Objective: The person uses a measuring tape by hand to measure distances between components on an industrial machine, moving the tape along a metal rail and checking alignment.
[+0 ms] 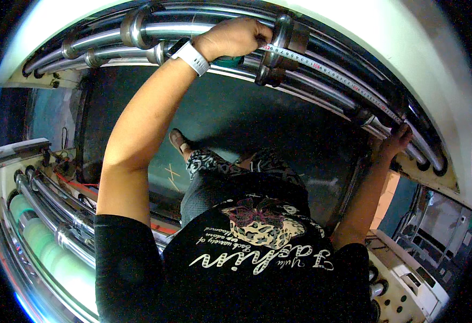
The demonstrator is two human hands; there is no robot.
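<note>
The left hand [235, 36] is clamping a tape measure's teal case [228, 61] against the steel shaft [193, 29]; the right hand [396, 139] is pinching the tape blade [343, 78] farther along that shaft.

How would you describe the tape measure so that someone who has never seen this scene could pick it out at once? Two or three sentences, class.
Start at the bundle of shiny steel shafts arching across the top of the machine. Along them, a thin strip runs from the left hand to the right hand: the tape measure. Unlike the plain round metal bars beside it, it is flat, pale and marked with fine ticks.
</note>
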